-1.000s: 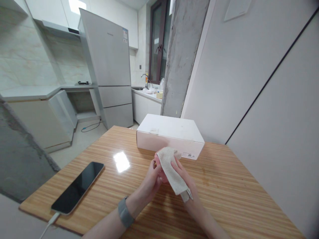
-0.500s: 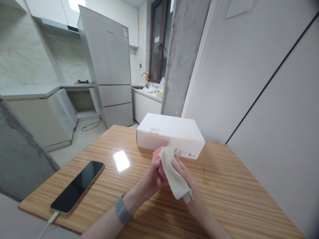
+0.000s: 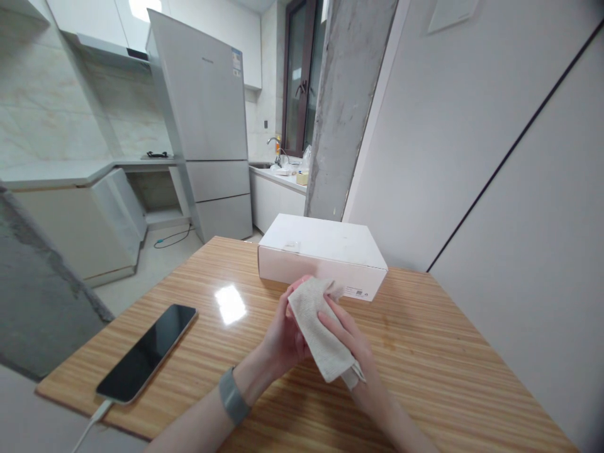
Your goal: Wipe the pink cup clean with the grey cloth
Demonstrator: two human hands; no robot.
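Presently, by item:
Table: striped light-wood table [image 3: 438, 371], glossy, with a bright glare patch left of the hands.
Box: closed white rectangular cardboard box [image 3: 325, 248], flat on the far part of the table, just behind the hands; lid shut, contents not visible.
Phone: black slab smartphone [image 3: 147, 352] with a dark screen, lying near the table's left edge, well apart from the hands, a white cable [image 3: 92, 420] plugged into its near end.
Cloth: off-white folded terry cloth [image 3: 318, 327], held above the table in front of the box, its loose end hanging toward the right wrist.
Left hand: left hand [image 3: 283, 330], grey band on the wrist, curled against the cloth's left side; whatever it cups under the cloth is hidden.
Right hand: right hand [image 3: 353, 343], fingers laid over the cloth and pressing it toward the left hand, closed on it.
Background: tall silver refrigerator [image 3: 207, 126] across the floor; bare grey concrete pillar [image 3: 346, 107] rising behind the box.
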